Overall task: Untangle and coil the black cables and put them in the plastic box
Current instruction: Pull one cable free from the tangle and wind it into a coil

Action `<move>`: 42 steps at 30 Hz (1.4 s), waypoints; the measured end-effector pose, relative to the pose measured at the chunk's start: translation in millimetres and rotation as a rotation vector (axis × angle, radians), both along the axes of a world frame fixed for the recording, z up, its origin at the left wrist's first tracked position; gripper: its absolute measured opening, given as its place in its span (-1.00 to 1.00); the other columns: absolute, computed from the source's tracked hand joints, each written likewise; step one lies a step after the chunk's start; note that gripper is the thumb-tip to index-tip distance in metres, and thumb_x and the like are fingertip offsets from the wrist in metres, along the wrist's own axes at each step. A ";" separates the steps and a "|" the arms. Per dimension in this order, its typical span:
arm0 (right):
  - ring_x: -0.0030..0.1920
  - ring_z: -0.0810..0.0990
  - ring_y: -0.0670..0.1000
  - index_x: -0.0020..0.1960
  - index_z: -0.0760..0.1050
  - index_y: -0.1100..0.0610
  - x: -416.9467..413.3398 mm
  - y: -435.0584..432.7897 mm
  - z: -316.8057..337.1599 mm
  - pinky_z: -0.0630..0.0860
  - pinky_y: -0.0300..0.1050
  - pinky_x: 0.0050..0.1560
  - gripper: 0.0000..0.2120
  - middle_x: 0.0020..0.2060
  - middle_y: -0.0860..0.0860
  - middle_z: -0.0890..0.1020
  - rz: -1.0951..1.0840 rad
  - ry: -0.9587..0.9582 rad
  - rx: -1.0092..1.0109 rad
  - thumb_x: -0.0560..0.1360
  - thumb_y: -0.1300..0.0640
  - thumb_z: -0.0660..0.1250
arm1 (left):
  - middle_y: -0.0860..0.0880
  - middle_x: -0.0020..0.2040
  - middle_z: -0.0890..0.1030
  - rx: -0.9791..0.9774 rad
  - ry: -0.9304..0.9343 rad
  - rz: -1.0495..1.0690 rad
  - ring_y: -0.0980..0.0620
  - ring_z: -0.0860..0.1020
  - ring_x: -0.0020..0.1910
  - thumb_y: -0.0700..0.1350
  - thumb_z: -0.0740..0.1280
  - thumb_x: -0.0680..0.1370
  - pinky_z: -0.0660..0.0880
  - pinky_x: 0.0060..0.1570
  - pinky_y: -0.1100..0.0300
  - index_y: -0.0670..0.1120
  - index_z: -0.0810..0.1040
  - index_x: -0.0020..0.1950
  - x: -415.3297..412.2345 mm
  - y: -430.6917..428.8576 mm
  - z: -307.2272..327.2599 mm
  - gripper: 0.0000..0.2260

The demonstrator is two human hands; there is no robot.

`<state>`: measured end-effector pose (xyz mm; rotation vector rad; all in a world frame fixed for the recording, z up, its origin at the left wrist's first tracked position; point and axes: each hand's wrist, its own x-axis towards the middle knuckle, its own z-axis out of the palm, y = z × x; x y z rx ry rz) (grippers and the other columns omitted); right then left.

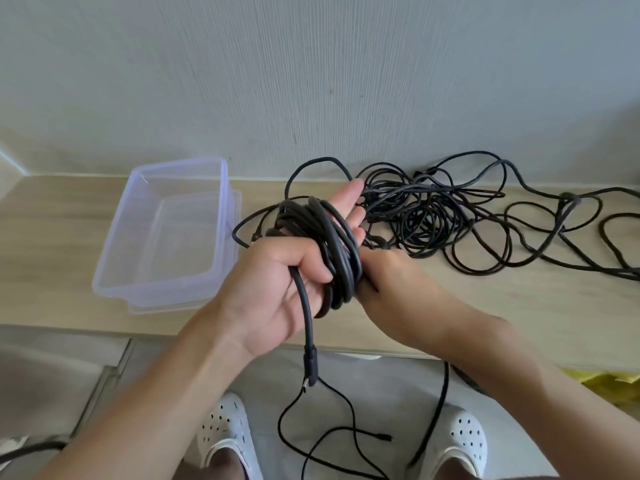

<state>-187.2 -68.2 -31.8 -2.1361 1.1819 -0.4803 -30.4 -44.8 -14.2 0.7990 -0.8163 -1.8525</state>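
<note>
1. The left hand has the cable coil looped round its fingers, thumb pinning it.
2. The right hand touches the coil; I can't tell about its hidden fingers.
3. The plastic box sits to their left.

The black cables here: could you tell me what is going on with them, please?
A person has one black cable looped into a coil around the straight fingers of the right hand. The left hand grips the coil, with the plug end hanging below. A tangled pile of cables lies on the wooden counter, and the clear plastic box left of it is empty.
</note>
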 end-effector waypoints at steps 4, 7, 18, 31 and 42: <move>-0.43 0.33 -0.06 -0.27 0.42 0.20 -8.0 11.9 4.9 0.25 -0.22 -0.42 -0.71 -0.50 -0.07 0.37 0.076 -0.006 0.059 0.61 0.13 0.24 | 0.08 0.43 0.51 -0.102 -0.215 0.186 0.16 0.49 0.37 -0.37 0.13 0.20 0.32 0.40 0.19 -0.01 0.42 0.49 19.2 -6.7 4.2 -0.17; -0.46 0.30 -0.12 -0.28 0.48 0.25 -17.0 23.7 22.0 0.23 -0.34 -0.44 -0.70 -0.51 -0.07 0.34 0.102 -0.182 0.084 0.60 0.14 0.30 | 0.17 0.39 0.52 -0.243 -0.445 0.147 0.16 0.45 0.41 -0.39 0.14 0.23 0.29 0.44 0.17 0.06 0.43 0.45 31.0 -3.6 18.3 -0.20; -0.35 0.52 -0.18 -0.24 0.61 0.18 -26.2 12.0 25.4 0.37 -0.44 -0.29 -0.85 -0.40 -0.09 0.59 -0.083 -0.468 -0.273 0.51 0.27 0.39 | -0.24 -0.25 0.44 -0.247 -0.801 -0.468 -0.27 0.40 -0.19 -0.33 0.21 0.28 0.33 -0.16 -0.05 -0.20 0.50 -0.25 13.5 1.8 13.7 -0.87; -0.28 0.54 0.16 -0.25 0.50 0.26 7.7 6.2 10.7 0.52 0.13 -0.24 -0.81 -0.35 0.11 0.60 -0.223 -0.257 -0.080 0.46 0.31 0.16 | -0.18 0.54 0.34 -0.017 0.277 -0.241 -0.12 0.23 0.56 -0.37 0.23 0.22 0.15 0.55 -0.02 -0.19 0.24 0.58 -15.8 3.4 20.7 -0.13; -0.38 0.34 -0.06 -0.35 0.31 0.04 7.0 46.2 65.7 0.29 -0.24 -0.37 -0.65 -0.40 -0.05 0.43 -0.072 0.091 0.063 0.58 0.28 0.16 | -0.10 0.30 0.48 0.201 0.145 0.241 0.00 0.44 0.23 -0.41 -0.01 0.35 0.19 0.48 0.10 -0.15 0.49 0.37 -14.5 45.0 72.2 -0.36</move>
